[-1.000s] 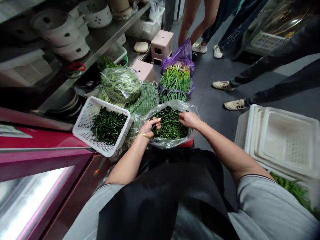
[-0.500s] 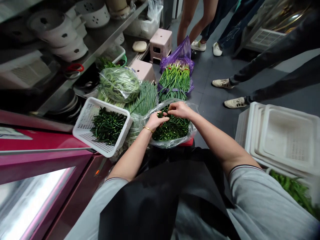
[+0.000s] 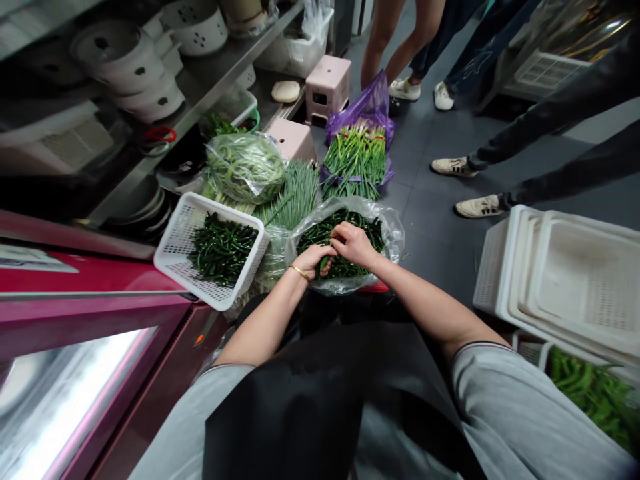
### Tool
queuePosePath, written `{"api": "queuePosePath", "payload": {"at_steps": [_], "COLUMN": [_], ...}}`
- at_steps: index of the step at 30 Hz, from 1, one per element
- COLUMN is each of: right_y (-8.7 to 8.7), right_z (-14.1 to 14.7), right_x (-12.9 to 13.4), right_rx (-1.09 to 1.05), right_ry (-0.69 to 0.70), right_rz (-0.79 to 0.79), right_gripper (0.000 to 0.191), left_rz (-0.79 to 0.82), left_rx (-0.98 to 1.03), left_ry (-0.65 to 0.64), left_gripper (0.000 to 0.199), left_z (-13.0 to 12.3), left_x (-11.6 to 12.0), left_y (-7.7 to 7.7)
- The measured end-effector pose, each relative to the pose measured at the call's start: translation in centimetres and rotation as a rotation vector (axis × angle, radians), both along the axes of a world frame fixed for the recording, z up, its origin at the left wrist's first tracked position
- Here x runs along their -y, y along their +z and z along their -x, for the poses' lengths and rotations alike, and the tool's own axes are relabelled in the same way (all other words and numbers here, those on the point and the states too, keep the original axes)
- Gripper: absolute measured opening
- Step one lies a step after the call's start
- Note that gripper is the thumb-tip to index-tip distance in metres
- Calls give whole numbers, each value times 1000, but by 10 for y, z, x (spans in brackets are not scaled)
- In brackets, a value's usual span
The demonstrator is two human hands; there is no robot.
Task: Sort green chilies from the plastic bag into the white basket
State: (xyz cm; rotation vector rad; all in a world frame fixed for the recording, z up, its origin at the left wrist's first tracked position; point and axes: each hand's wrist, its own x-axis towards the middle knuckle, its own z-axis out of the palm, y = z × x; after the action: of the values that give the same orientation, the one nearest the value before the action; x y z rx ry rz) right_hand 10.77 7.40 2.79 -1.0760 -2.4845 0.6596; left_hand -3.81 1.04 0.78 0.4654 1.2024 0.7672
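Observation:
Above a clear plastic bag (image 3: 395,233) of long, thin dark green chili peppers (image 3: 357,267), my two hands meet. My left hand (image 3: 319,259), with a gold bracelet at the wrist, is closed around a green chili pepper (image 3: 325,263). Fingertips pinched, my right hand (image 3: 354,243) touches the upper end of that pepper beside my left fingers; what exactly it grips is too small to tell. To the left, a white perforated basket (image 3: 173,257) holds a heap of similar dark green chili peppers (image 3: 223,248).
Beyond the bag are bundled green stalks (image 3: 293,197), a bag of green vegetables (image 3: 247,167) and scallions (image 3: 356,160) in purple plastic. Pink stools (image 3: 327,87) stand farther back. Stacked white baskets (image 3: 585,280) are at right. Other people's legs (image 3: 550,133) occupy the aisle.
Both hands have come slightly lower and nearer to me over the bag, still close together. The green pepper shows more in my left hand. The view has shifted slightly.

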Motion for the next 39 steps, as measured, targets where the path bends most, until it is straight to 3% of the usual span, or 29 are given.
{"api": "queuePosePath", "payload": {"at_steps": [2,5,10,13,18,22,26,29,31,36,39], "right_y": [1,-5,-15,-5,16,0,-28,-38,-39,-31,-24], "right_z": [-9,-12,20,24,-4,-2,29,51,53,11,-24], "right_x": [-5,-14,-27,-40,-44,-35,-44,-56,-62,-52,-31], "right_rx": [221,534,734,642,269,300,473,609,660,609,551], "right_ry": [38,43,83,69,43,-62,-22,58,111,341,464], "right_rz": [-2,5,34,64,322,42,-126,-98,-49,5,-57], "right_gripper": [20,31,28,23,21,23,41,64,69,41,38], "left_rz": [63,12,-200,-288,-368,-245,-190,-282,-300,-358,-450], "left_rx": [100,102,21,-81,-308,-332,-244,-269,-327,-455,-483], "left_ry": [31,202,361,321,146,90,220,384,457,522,547], "left_gripper": [23,15,26,31,30,20,19,16,17,18,18], "left_z": [5,18,37,30,-4,-8,17,36,45,50,48], "left_x": [-2,-13,-29,-30,-35,-34,-28,-32,-40,-60,-64], "left_y": [0,3,16,17,-2,-13,-12,-7,-4,-3,0]}}
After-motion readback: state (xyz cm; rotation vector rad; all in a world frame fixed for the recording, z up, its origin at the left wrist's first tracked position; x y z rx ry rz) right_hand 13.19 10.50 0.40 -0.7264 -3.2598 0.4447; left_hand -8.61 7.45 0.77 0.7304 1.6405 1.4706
